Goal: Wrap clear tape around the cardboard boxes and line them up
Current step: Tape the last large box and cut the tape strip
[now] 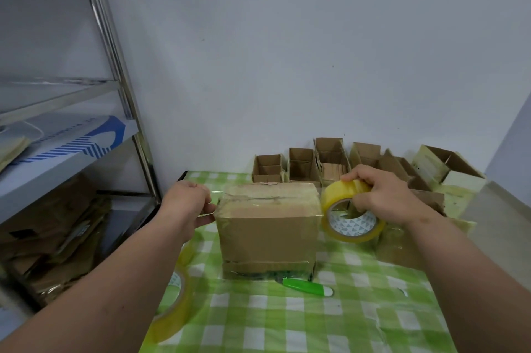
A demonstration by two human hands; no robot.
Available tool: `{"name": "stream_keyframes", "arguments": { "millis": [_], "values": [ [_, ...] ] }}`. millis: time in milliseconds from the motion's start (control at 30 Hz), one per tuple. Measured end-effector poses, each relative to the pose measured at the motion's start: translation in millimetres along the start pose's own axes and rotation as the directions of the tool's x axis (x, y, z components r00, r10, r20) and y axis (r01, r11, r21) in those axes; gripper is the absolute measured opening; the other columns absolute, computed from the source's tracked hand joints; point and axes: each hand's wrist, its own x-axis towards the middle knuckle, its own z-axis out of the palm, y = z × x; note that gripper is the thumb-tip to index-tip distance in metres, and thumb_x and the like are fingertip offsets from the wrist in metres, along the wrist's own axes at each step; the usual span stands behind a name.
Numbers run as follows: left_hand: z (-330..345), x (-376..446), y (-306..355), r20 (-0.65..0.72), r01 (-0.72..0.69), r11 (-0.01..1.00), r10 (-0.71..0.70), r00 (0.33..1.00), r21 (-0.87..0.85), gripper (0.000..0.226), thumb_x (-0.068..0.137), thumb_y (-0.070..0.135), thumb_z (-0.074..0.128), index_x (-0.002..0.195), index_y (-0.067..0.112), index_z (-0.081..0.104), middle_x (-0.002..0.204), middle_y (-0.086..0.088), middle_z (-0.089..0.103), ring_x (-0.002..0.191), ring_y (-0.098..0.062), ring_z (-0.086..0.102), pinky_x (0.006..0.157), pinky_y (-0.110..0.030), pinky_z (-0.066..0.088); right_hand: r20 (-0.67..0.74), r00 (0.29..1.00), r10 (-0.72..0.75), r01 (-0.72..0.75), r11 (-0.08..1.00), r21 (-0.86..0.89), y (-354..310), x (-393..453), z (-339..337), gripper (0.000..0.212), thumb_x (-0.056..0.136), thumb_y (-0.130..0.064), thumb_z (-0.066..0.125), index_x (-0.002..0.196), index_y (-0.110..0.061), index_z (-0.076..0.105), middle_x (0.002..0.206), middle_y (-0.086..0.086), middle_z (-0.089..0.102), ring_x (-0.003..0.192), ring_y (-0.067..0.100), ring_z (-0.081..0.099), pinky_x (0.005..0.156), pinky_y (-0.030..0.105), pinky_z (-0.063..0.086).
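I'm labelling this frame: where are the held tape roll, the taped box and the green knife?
tape roll [349, 191]: head view, on its yellow outer band.
box [267, 233]: head view, on its front face.
knife [301, 286]: head view, on its green handle.

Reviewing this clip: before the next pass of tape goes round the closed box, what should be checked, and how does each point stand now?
1. Right hand grips the tape roll: ok.
2. Left hand pinches the free tape end beside the box: ok.
3. Box flaps closed: ok.
4. Tape strip lying flat, no wrinkles: cannot tell.
5. Green cutter within reach on the table: ok.
6. Open boxes behind leave turning room: cannot tell.
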Motion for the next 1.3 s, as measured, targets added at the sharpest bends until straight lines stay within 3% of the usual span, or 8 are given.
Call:
{"name": "stream_keyframes", "arguments": {
  "millis": [200,333,533,767,933,1100,1200,1300],
  "values": [
    [7,-3,-9,0.028,0.049,0.999,-0.049,0.998,0.002,0.009,0.092,-0.005,0.052,0.087,0.003,0.054,0.072,-0.011,0.055,0.060,-0.022,0.054,0.059,-0.034,0.052,0.017,1.000,0.019,-0.020,0.999,0.034,5,0,12,0.048,0.057,-0.028,0.059,0.104,-0.035,0.062,0.095,-0.004,0.059,0.080,0.013,0.055,0.067,0.027,0.043],
    [12,-7,-11,0.045,0.041,0.998,-0.040,0.998,-0.038,0.015,0.094,0.003,0.059,0.094,0.013,0.048,0.079,-0.009,0.059,0.064,-0.021,0.054,0.057,-0.033,0.049,-0.006,1.000,0.026,-0.026,0.995,0.093,14,-2,23,0.040,0.068,-0.021,0.064,0.105,-0.037,0.064,0.099,0.004,0.065,0.079,0.014,0.057,0.063,0.025,0.041],
    [11,-6,-9,0.071,-0.124,0.976,0.113,0.991,0.180,0.015,0.097,0.006,0.055,0.085,0.009,0.063,0.084,-0.010,0.061,0.071,-0.019,0.055,0.069,-0.037,0.056,-0.088,0.995,0.050,-0.045,0.997,0.058,19,-8,34,0.043,0.075,-0.017,0.063,0.092,-0.055,0.057,0.098,-0.024,0.055,0.110,0.027,0.051,0.103,0.048,0.038],
    [11,-17,1,0.135,-0.209,0.890,0.168,0.977,0.404,0.031,0.091,0.042,0.067,0.104,0.014,0.068,0.106,-0.004,0.063,0.101,-0.025,0.058,0.092,-0.040,0.050,-0.107,0.994,-0.036,0.024,0.994,-0.110,5,-12,29,0.032,0.081,-0.027,0.059,0.107,-0.047,0.059,0.084,-0.030,0.048,0.102,0.010,0.041,0.103,0.033,0.021],
    [11,-8,6,0.008,-0.063,0.991,0.062,0.998,0.121,0.021,0.083,0.011,0.078,0.103,0.008,0.072,0.111,-0.009,0.066,0.104,-0.025,0.058,0.097,-0.036,0.048,-0.040,0.997,-0.063,0.060,0.995,-0.081,-9,-18,35,0.046,0.066,-0.040,0.055,0.111,-0.041,0.062,0.082,-0.027,0.053,0.098,0.011,0.048,0.113,0.045,0.028],
    [15,2,7,-0.070,0.044,0.998,-0.046,0.997,-0.034,0.026,0.085,-0.004,0.069,0.108,0.008,0.072,0.115,-0.009,0.065,0.102,-0.024,0.054,0.097,-0.035,0.045,-0.054,0.997,-0.055,0.059,0.995,0.075,-1,-15,55,0.049,0.058,-0.074,0.056,0.099,-0.048,0.060,0.098,-0.016,0.066,0.111,0.028,0.054,0.100,0.049,0.045],
    [21,7,1,-0.073,-0.019,0.997,0.025,0.997,0.077,0.030,0.086,-0.001,0.066,0.114,0.009,0.070,0.118,-0.012,0.064,0.098,-0.024,0.053,0.088,-0.032,0.045,-0.095,0.995,-0.028,0.037,0.995,0.092,7,-15,58,0.045,0.062,-0.082,0.048,0.090,-0.050,0.063,0.102,-0.017,0.067,0.116,0.026,0.052,0.102,0.048,0.044],
    [24,9,-2,-0.065,-0.174,0.853,0.235,0.970,0.493,0.040,0.089,0.015,0.063,0.128,0.021,0.061,0.123,-0.008,0.064,0.106,-0.028,0.058,0.090,-0.034,0.047,-0.091,0.996,0.005,0.006,0.993,0.117,13,-13,59,0.043,0.060,-0.083,0.052,0.088,-0.053,0.064,0.105,-0.016,0.068,0.117,0.026,0.053,0.102,0.049,0.044]
  ]
}}
